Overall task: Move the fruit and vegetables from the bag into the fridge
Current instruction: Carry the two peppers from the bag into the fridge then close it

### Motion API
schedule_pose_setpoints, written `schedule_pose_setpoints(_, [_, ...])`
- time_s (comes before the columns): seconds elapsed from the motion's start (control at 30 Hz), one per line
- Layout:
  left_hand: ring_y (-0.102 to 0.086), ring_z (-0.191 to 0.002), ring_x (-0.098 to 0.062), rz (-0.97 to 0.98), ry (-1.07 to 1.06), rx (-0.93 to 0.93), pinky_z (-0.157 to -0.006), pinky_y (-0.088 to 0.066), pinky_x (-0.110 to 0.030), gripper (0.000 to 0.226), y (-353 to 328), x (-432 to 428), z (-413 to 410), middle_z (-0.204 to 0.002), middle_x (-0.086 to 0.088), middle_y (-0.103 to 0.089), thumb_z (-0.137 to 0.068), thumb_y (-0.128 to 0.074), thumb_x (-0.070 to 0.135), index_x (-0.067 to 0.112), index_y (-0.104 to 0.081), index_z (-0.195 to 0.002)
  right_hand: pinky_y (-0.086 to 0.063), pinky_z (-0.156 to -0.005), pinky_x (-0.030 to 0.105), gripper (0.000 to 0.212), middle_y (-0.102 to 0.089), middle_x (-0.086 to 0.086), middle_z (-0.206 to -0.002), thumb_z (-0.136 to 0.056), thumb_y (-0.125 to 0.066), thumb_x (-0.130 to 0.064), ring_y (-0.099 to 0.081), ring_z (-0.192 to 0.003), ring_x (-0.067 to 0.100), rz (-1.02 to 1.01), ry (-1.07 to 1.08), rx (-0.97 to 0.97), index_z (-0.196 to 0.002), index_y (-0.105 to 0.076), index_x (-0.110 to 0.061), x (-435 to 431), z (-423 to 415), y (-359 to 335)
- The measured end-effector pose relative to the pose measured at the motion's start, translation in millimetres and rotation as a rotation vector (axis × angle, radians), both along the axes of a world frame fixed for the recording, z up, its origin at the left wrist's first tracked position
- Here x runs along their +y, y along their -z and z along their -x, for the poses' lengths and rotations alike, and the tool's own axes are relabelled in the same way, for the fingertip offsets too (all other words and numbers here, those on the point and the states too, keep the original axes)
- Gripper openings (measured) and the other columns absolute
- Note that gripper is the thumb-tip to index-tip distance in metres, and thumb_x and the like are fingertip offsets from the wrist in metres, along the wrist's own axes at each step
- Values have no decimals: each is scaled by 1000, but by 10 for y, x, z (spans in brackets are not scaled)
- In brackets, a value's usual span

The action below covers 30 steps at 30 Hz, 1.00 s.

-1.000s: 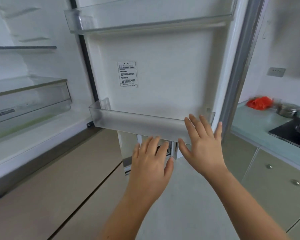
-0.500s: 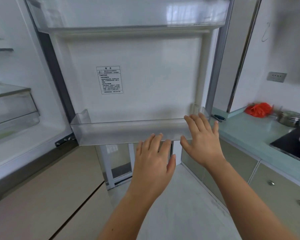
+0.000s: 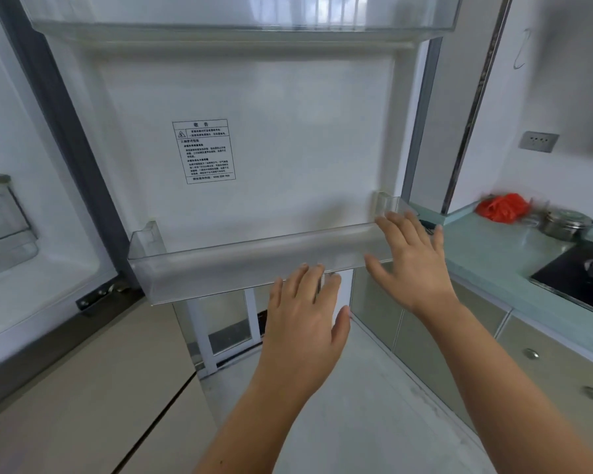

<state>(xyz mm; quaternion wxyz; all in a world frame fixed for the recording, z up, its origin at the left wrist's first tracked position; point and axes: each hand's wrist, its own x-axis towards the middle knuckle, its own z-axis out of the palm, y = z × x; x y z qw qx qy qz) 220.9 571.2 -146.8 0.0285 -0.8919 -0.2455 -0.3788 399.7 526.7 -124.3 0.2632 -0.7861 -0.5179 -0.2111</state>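
Note:
The fridge door (image 3: 288, 148) stands open in front of me, white inside with a printed label. Its lower clear door bin (image 3: 220, 265) holds nothing. My right hand (image 3: 411, 258) lies flat with spread fingers on the bin's right front corner. My left hand (image 3: 305, 316) hovers just below the bin's front edge, fingers apart and holding nothing. A red plastic bag (image 3: 500, 208) sits on the counter at the far right, well away from both hands. What the bag holds is hidden.
The fridge interior (image 3: 31, 234) with a clear drawer lies to the left. An upper door bin (image 3: 240, 15) runs overhead. A pale green counter (image 3: 486, 254) at right carries a steel pot (image 3: 565, 222) and a black stove (image 3: 579, 282). Cabinet drawers sit below.
The door has swung further open to the right, and my view has turned right with it. Both hands have stayed on the lower bin's front edge.

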Motion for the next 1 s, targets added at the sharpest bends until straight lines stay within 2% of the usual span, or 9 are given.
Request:
schedule_pose_setpoints(0.13, [-59, -107, -32, 0, 138, -45, -87, -47, -52, 38, -8, 77, -24, -112, -12, -63, -84, -42, 31, 9, -63, -106, -10, -105, 60, 51, -50, 14, -134, -82, -64, -24, -38, -130, 33, -61, 98, -15, -128, -49, -7, -214, 201, 42])
schedule_pose_setpoints(0.23, [-58, -107, -32, -7, 266, -54, -87, -47, -52, 38, 17, 107, -79, -112, -12, -63, -84, -43, 31, 8, -64, -107, -26, -99, 62, 43, -58, 14, -124, -81, -58, -26, -50, -119, 33, -95, 215, -14, -118, -56, -5, -456, 403, 96])
schedule_pose_setpoints(0.33, [-58, -106, -32, -14, 406, -67, -84, -49, -52, 37, 74, 96, -166, -112, -12, -63, -84, -44, 30, 7, -63, -107, -35, -96, 56, 47, -61, 10, -120, -81, -43, -34, -52, -118, 31, -79, 325, 1, -116, -58, -7, -719, 611, 170])
schedule_pose_setpoints(0.47, [-58, -107, -32, 5, 622, -39, -84, -49, -52, 36, 175, -99, -312, -114, -12, -62, -83, -45, 30, 8, -61, -107, -43, -93, 55, 45, -62, 10, -117, -81, -42, -32, -53, -117, 32, -64, 504, 37, -114, -58, -6, -1111, 851, 255])
schedule_pose_setpoints(0.63, [-56, -111, -33, 48, 895, -37, -87, -48, -52, 35, 226, -603, -447, -115, -12, -62, -84, -45, 29, 8, -59, -108, -44, -92, 50, 44, -64, 8, -114, -81, -41, -32, -55, -113, 31, -55, 761, 25, -111, -61, -7, -1691, 1173, 269])
schedule_pose_setpoints(1.0, [-50, -113, -27, 62, 1369, -11, -90, -47, -47, 39, 228, -2251, -445, -117, -10, -62, -84, -44, 31, 9, -62, -112, -43, -92, 49, 45, -65, 5, -114, -80, -40, -35, -56, -114, 29, -84, 1287, 26, -111, -62, -11, -3241, 1909, 351])
